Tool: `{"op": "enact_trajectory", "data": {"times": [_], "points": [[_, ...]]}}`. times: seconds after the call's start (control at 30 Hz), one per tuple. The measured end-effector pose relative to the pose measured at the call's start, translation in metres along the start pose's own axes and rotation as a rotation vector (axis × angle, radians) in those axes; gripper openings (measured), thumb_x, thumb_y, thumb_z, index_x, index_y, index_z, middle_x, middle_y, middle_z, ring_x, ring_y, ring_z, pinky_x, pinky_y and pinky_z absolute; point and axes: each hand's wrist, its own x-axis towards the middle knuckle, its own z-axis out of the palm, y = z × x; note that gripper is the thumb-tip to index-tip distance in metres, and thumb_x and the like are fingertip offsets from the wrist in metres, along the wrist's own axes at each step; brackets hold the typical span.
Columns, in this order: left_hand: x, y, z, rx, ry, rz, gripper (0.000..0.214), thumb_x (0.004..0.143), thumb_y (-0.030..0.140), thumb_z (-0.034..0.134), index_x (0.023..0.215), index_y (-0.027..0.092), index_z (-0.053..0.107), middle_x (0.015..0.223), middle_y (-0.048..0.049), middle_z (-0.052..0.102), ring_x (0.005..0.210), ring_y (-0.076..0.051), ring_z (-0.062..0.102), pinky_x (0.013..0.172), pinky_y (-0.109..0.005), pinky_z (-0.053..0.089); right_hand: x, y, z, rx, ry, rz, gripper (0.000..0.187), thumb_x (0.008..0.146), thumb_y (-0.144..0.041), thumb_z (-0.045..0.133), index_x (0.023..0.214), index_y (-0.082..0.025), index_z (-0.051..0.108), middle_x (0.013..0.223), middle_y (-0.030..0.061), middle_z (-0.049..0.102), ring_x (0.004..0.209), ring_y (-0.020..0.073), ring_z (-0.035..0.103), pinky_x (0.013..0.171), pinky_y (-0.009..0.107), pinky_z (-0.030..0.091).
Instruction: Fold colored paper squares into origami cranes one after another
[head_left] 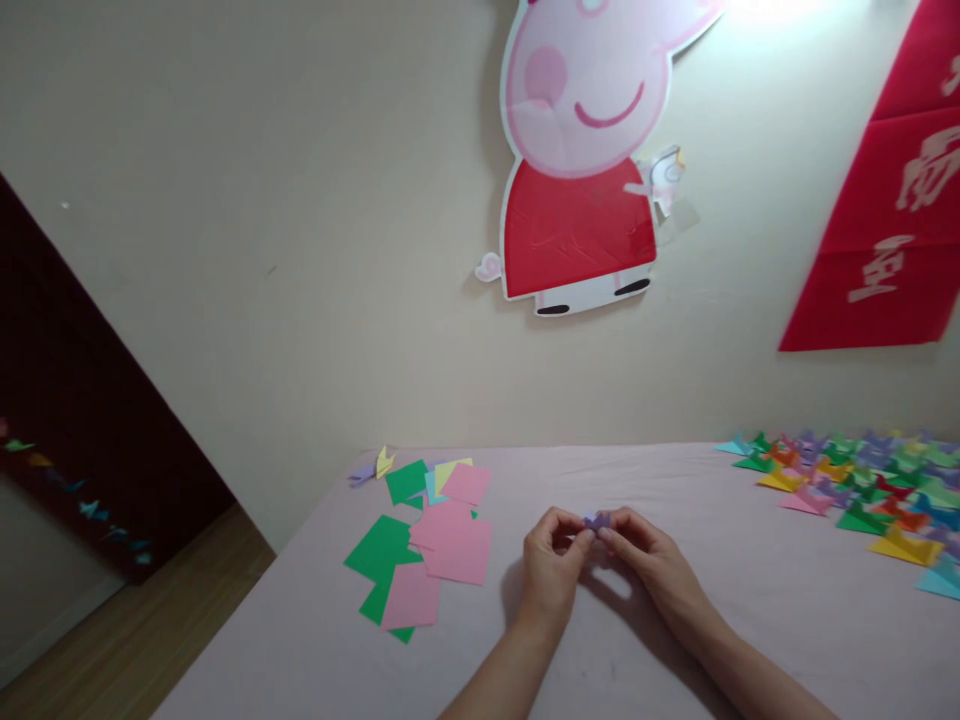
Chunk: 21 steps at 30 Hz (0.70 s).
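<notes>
A small piece of folded purple paper [598, 521] is held up between both hands, just over the pale pink tabletop [570, 670]. My left hand [553, 560] pinches its left side between thumb and fingertips. On the other side, my right hand [641, 550] has its thumb and index finger closed on the paper. The fingertips cover much of it, so its full folded shape is hidden. To the left of my hands lie loose square sheets, among them a pink sheet [459, 548] and a green sheet [384, 548].
Many folded paper figures in mixed colours stand in rows at the right, such as a yellow one [905, 546]. A yellow folded piece [384, 462] sits at the back left corner. Behind the table, a wall carries a pig cutout [581, 230] and a red banner [862, 260].
</notes>
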Motion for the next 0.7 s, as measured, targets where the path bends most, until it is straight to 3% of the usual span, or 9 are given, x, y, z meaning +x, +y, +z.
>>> {"op": "enact_trajectory", "data": {"times": [0.23, 0.53, 0.7], "points": [[0.001, -0.006, -0.001, 0.021, 0.003, 0.001, 0.021, 0.073, 0.034, 0.072, 0.075, 0.018, 0.058, 0.071, -0.0002, 0.060, 0.067, -0.015, 0.053, 0.063, -0.025, 0.041, 0.000, 0.003, 0.000, 0.060, 0.022, 0.018, 0.040, 0.061, -0.053, 0.083, 0.060, -0.019, 0.061, 0.062, -0.0016, 0.059, 0.061, 0.0156, 0.054, 0.059, 0.028, 0.045], [0.000, 0.000, 0.001, 0.057, 0.030, -0.007, 0.016, 0.073, 0.026, 0.069, 0.076, 0.020, 0.054, 0.072, 0.0027, 0.054, 0.067, -0.014, 0.050, 0.063, -0.024, 0.041, 0.003, 0.010, 0.000, 0.113, 0.047, 0.029, 0.044, 0.059, -0.047, 0.086, 0.084, -0.022, 0.061, 0.076, 0.0015, 0.067, 0.072, 0.0195, 0.062, 0.066, 0.030, 0.049], [0.000, -0.003, 0.001, 0.026, 0.023, -0.027, 0.021, 0.074, 0.026, 0.069, 0.086, 0.021, 0.053, 0.081, 0.0007, 0.059, 0.074, -0.015, 0.055, 0.067, -0.025, 0.043, 0.003, 0.013, -0.001, 0.144, 0.050, 0.034, 0.046, 0.057, -0.047, 0.088, 0.088, -0.022, 0.064, 0.080, 0.0025, 0.068, 0.077, 0.0207, 0.063, 0.071, 0.032, 0.050]]}}
